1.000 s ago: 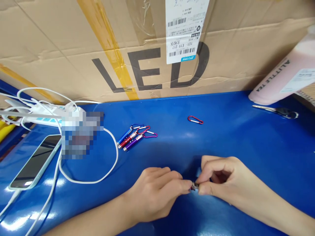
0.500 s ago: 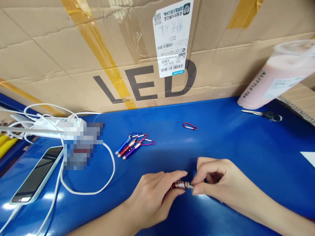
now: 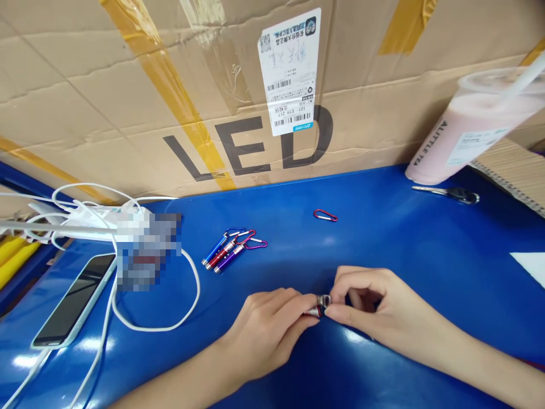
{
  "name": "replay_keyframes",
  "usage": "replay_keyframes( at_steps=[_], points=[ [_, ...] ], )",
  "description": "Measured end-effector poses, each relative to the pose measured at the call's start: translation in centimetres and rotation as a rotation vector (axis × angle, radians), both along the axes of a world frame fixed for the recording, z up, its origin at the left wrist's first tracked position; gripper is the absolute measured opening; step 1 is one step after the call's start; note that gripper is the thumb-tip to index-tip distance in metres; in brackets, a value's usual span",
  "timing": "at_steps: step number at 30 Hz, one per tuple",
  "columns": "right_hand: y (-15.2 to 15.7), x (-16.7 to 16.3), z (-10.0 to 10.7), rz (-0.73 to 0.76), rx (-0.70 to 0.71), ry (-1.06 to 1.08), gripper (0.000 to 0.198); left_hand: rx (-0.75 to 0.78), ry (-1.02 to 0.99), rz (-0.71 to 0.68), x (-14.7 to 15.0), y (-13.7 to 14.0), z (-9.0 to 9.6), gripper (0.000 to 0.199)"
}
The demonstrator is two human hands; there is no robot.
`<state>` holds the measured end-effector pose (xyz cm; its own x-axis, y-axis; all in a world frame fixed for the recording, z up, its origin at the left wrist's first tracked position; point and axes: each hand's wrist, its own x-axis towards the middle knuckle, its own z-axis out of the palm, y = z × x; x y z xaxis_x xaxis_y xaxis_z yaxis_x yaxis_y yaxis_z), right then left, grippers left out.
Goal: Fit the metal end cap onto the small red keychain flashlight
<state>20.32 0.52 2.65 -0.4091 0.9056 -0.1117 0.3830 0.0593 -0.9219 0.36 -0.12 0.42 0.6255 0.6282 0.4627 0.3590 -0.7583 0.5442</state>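
Note:
My left hand (image 3: pixel 272 324) is wrapped round a small red penlight (image 3: pixel 314 312), and most of its barrel is hidden by the fingers. At the fingertips a short silver metal piece (image 3: pixel 324 300) with a dark round opening shows above the red barrel. The thumb and forefinger of my right hand (image 3: pixel 370 298) are pinched together against that silver end; what lies between them is hidden. Farther up the table lie a blue penlight (image 3: pixel 216 250), another red penlight (image 3: pixel 220 254) and a purple penlight (image 3: pixel 229 259), side by side with carabiner clips. A loose red carabiner (image 3: pixel 326 216) lies apart from them.
A cardboard box (image 3: pixel 140 130) marked LED stands along the back of the blue table (image 3: pixel 272 227). At left are a phone (image 3: pixel 74 301), white cables (image 3: pixel 198 284) and a blurred patch. A pink drink cup (image 3: pixel 464 130), a key (image 3: pixel 445 193) and white paper (image 3: pixel 530 270) are at right.
Both hands have shifted slightly up. The silver piece at the penlight's end now shows its dark opening above the red barrel; before, a thin silver tip pointed at my right fingers.

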Motion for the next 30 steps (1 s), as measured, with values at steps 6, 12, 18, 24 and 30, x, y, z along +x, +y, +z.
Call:
replay_keyframes(
  at_steps=[6, 12, 18, 24, 30],
  points=[
    [-0.4, 0.2, -0.7, 0.113, 0.193, -0.144, 0.024, 0.020, 0.019, 0.032, 0.1, -0.1, 0.0, 0.020],
    [-0.6, 0.5, -1.2, 0.112, 0.319, -0.168, 0.021, 0.062, 0.024, 0.047, 0.2, -0.2, 0.1, 0.020],
    [-0.6, 0.9, -1.4, 0.092, 0.584, -0.203, 0.010, 0.057, 0.038, 0.095, 0.2, -0.1, 0.1, 0.016],
    [-0.5, 1.0, -1.1, 0.151, 0.828, -0.291, 0.016, 0.066, 0.029, 0.106, 0.1, -0.3, 0.1, 0.019],
    [-0.2, 1.3, -1.2, 0.254, 0.921, -0.380, 0.023, 0.117, 0.045, 0.103, 0.2, -0.3, 0.1, 0.019]
  ],
)
